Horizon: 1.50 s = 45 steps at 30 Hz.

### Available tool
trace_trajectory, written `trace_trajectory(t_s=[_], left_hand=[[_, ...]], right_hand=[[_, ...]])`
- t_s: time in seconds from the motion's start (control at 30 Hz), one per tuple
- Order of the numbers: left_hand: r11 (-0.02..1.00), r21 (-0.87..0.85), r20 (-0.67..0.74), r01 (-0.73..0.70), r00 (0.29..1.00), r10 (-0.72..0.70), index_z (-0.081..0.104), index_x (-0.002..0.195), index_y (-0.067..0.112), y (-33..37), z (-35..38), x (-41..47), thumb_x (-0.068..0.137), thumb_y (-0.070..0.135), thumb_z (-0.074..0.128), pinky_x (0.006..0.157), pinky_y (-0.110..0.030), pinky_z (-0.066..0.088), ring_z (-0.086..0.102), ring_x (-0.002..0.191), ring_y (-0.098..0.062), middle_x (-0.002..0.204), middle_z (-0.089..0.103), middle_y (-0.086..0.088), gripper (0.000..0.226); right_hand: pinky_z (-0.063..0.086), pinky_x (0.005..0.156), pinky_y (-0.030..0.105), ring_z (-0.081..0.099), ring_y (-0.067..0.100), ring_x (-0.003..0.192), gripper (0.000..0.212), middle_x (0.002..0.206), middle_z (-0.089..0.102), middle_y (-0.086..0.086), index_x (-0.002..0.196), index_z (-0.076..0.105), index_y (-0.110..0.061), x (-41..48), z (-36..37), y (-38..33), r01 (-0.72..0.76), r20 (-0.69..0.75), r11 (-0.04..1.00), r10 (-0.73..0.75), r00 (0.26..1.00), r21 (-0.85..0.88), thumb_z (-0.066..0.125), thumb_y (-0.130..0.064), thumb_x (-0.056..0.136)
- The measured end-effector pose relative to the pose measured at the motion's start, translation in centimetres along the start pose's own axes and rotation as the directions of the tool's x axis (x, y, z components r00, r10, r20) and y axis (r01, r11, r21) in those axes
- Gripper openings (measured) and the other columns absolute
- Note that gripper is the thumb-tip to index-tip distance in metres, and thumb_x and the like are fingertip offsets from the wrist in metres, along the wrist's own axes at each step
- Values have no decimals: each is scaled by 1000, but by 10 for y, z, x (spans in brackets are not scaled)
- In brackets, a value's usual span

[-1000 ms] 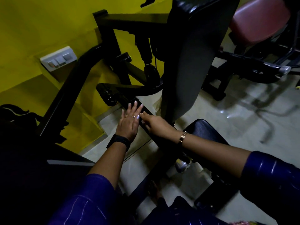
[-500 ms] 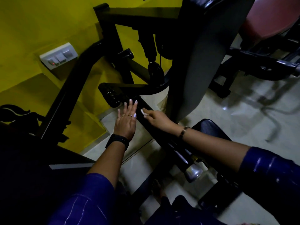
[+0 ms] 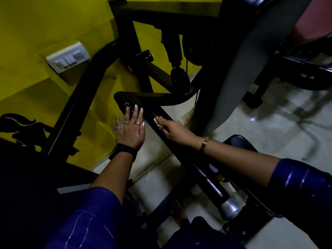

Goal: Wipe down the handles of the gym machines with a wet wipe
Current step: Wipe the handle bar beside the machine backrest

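A person's right hand [image 3: 173, 128] pinches a crumpled white wet wipe [image 3: 157, 121] between curled fingertips and presses it to the black handle bar [image 3: 185, 159] of a gym machine; the left hand [image 3: 130, 127] lies flat beside it, fingers straight and slightly spread, holding nothing, its tips over the bar's rounded end [image 3: 124, 99]; half a second earlier those tips sat just short of that end, and the wipe was slightly lower on the bar; a switch plate [image 3: 67, 57] is mounted on the yellow wall [image 3: 45, 24] behind.
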State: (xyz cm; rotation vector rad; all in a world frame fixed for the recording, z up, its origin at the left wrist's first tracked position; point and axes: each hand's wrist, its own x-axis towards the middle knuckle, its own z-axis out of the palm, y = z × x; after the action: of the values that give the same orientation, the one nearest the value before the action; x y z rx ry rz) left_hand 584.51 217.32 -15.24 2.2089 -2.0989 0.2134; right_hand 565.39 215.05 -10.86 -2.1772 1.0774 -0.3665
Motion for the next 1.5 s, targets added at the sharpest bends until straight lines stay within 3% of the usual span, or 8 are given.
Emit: trace_trajectory(t_s=[0.37, 0.53, 0.8, 0.9, 1.07, 1.17, 1.27, 1.5], left_hand=[[997, -68, 16, -38, 999, 40, 21, 154, 14, -12, -2, 5, 94, 39, 4, 118, -47, -1, 9, 150, -23, 162, 14, -3, 67], [989, -146, 45, 22, 999, -16, 12, 155, 17, -4, -6, 4, 88, 44, -8, 118, -46, -8, -3, 150, -21, 163, 4, -1, 75], [956, -281, 45, 82, 996, -72, 12, 155, 18, 23, -21, -24, 93, 39, -1, 117, -40, -13, -3, 151, -18, 163, 5, 0, 67], [903, -410, 91, 131, 991, -103, 13, 154, 14, 37, -22, -31, 105, 24, 26, 118, -42, -9, -3, 151, -22, 163, 5, -5, 52], [616, -730, 156, 298, 949, -274, 24, 146, -7, 80, -55, -60, 105, 2, 23, 116, -35, 12, 25, 144, -37, 153, 26, -27, 42], [38, -935, 306, 351, 860, -408, 54, 134, 4, 104, -77, -80, 107, 29, 31, 111, -40, 35, 48, 129, -33, 135, 54, -20, 43], [-319, -900, 401, 297, 850, -341, 63, 122, 6, 119, -91, -98, 103, 49, 28, 110, -48, 39, 55, 123, -34, 124, 63, -19, 59], [-448, -878, 385, 169, 805, -451, 74, 80, 14, 123, -102, -134, 101, 23, 48, 69, -25, 54, 67, 75, -16, 80, 71, -5, 34]], right_hand=[[32, 111, 37, 16, 21, 147, 53, 160, 16, 8, 153, 21, -13, 66, -3, -12, 197, 181, 917, -140, 973, -348, 39, -12, 102], [28, 113, 45, 26, 22, 144, 39, 154, 32, 8, 137, 51, -12, 46, -15, -14, 412, 393, 767, -226, 891, -492, 39, -23, 102], [52, 83, 32, 63, 22, 90, 28, 105, 65, 16, 111, 64, 0, -25, -47, -31, 115, 400, 990, -137, 906, 79, 41, -11, 101], [55, 68, 27, 62, 17, 80, 22, 98, 59, 12, 105, 60, 1, -44, -54, -34, -117, 265, 806, -51, 963, 581, 42, -11, 101], [58, 63, 28, 61, 22, 81, 18, 101, 59, 16, 110, 56, 2, -70, -55, -49, -183, 136, 330, 159, 978, 926, 43, -2, 98], [59, 62, 30, 64, 26, 80, 14, 96, 61, 18, 109, 53, 2, -87, -49, -52, -141, 100, 193, 207, 973, 971, 43, 0, 99], [60, 64, 32, 63, 31, 83, 6, 102, 57, 25, 99, 51, 1, -99, -38, -54, -101, 69, 141, 212, 975, 985, 46, 4, 97], [59, 64, 31, 67, 31, 87, 26, 114, 59, 29, 114, 51, 7, -122, -14, -54, -82, 11, 345, 203, 979, 935, 61, 0, 90]])
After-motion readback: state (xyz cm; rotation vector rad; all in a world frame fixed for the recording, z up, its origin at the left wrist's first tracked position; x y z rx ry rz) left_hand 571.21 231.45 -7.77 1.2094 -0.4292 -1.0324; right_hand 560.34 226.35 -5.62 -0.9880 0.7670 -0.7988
